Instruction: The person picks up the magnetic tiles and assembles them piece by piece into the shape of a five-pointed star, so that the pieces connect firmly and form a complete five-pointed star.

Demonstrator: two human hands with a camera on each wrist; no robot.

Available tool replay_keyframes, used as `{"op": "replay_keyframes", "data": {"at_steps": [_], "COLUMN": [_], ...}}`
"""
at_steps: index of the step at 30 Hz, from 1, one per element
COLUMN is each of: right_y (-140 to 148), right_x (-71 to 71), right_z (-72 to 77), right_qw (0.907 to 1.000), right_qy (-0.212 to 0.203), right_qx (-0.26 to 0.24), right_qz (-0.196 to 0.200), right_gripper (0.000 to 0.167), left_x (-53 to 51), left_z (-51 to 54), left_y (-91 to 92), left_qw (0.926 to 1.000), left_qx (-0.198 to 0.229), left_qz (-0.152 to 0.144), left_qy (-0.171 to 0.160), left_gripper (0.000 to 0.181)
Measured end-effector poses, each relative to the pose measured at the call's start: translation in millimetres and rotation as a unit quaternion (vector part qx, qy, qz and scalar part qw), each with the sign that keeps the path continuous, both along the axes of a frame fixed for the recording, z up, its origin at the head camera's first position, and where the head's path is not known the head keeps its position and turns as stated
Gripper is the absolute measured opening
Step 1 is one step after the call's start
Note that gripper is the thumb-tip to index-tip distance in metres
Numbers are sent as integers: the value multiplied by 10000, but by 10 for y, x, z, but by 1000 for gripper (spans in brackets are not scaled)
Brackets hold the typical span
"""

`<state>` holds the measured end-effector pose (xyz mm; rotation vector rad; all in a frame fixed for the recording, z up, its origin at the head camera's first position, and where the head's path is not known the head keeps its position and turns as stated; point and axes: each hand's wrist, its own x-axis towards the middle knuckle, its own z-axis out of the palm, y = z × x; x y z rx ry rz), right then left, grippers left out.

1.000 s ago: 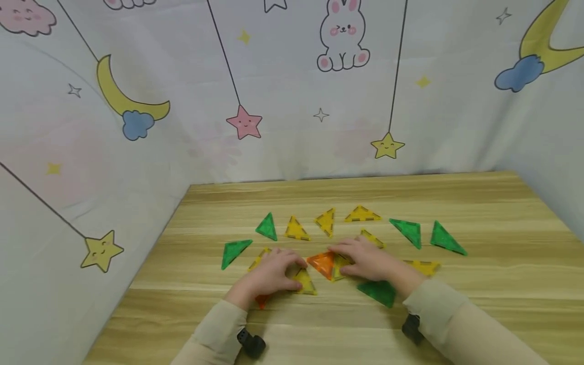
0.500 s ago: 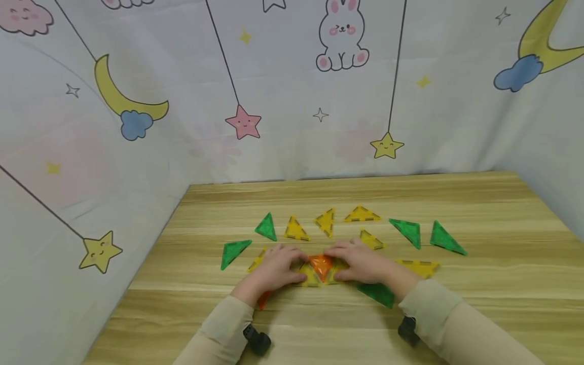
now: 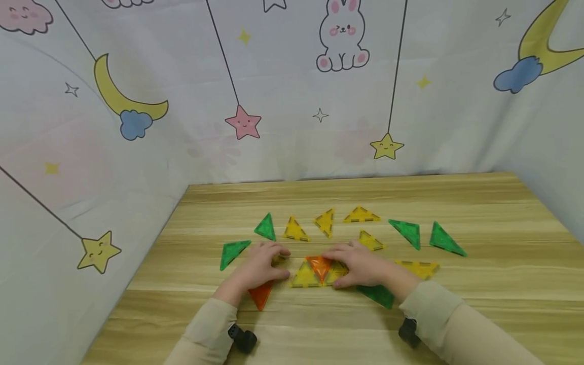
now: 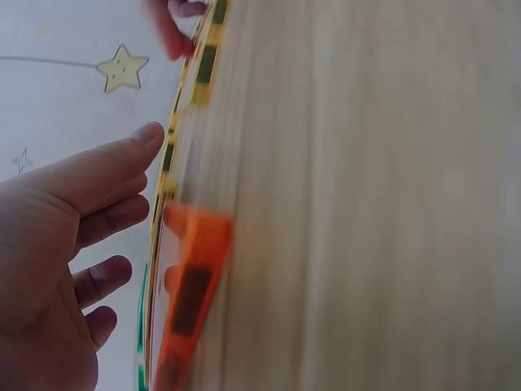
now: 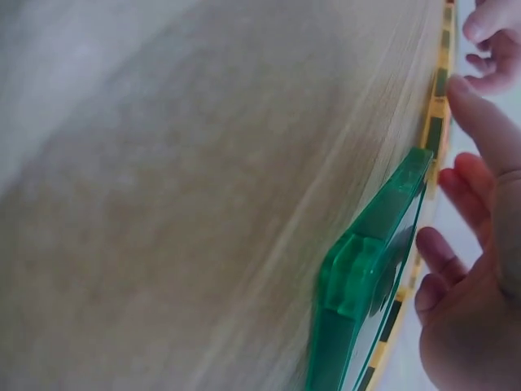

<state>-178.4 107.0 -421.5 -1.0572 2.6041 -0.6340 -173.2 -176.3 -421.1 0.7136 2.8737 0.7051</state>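
An orange triangular magnetic tile (image 3: 320, 266) lies point down between a yellow triangular magnetic tile (image 3: 303, 276) on its left and another yellow triangular magnetic tile (image 3: 336, 272) on its right. They form a flat row. My right hand (image 3: 362, 263) holds the right yellow tile, thumb at its near edge and fingers at the far side by the orange one. My left hand (image 3: 261, 266) is beside the row, apart from it, thumb and fingers spread with nothing between them. Under its wrist lies a second orange triangular tile (image 3: 261, 295), close up in the left wrist view.
Green tiles lie at the left (image 3: 234, 253), at the right (image 3: 447, 239) and under my right forearm (image 3: 377, 296). Several yellow tiles, such as one at the back (image 3: 362, 215), sit beyond my hands. A printed cloth (image 3: 292, 152) hangs behind the wooden table (image 3: 319, 334).
The left yellow tile has turned and come against the orange tile, which has also straightened. My left hand has let go and moved left. My right hand stays at the row.
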Motion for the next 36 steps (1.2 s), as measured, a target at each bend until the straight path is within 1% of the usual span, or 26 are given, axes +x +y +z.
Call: {"op": "replay_keyframes", "data": {"at_steps": [6,10,13,15,18,21,24,27,31,36], "right_y": [-10,-1,-15,-27,-38,-42,-40,-36,-25,-13], "right_x": [-1,2,10,14,14,9,4,-1,-11,-19], "right_z": [7,5,8,9,8,3,10,14,4,-6], "right_qw": [9999,9995,9984,9971,9964,9969,9974,9976,9977,9980], "right_qy": [118,276,449,572,591,570,550,534,513,471], "right_qx": [37,138,282,380,419,412,388,398,381,356], "right_qz": [26,7,179,337,450,356,244,210,231,234], "right_gripper": [66,68,70,70,67,64,64,64,65,65], "left_x": [1,-13,-25,-30,-33,-25,0,45,122,196], "left_z": [2,-8,-12,-12,-13,-15,-22,-44,-60,-56], "left_y": [-192,-259,-284,-283,-273,-264,-284,-350,-460,-572], "left_qw": [9984,9953,9917,9906,9923,9942,9950,9952,9958,9982], "left_qx": [-156,-275,-317,-291,-189,-117,-36,-1,97,252], "left_qz": [548,931,1243,1335,1221,1067,995,976,906,543], "left_qy": [56,59,40,6,-85,-86,12,26,-107,-70], "left_gripper": [43,46,46,44,41,41,41,42,44,40]}}
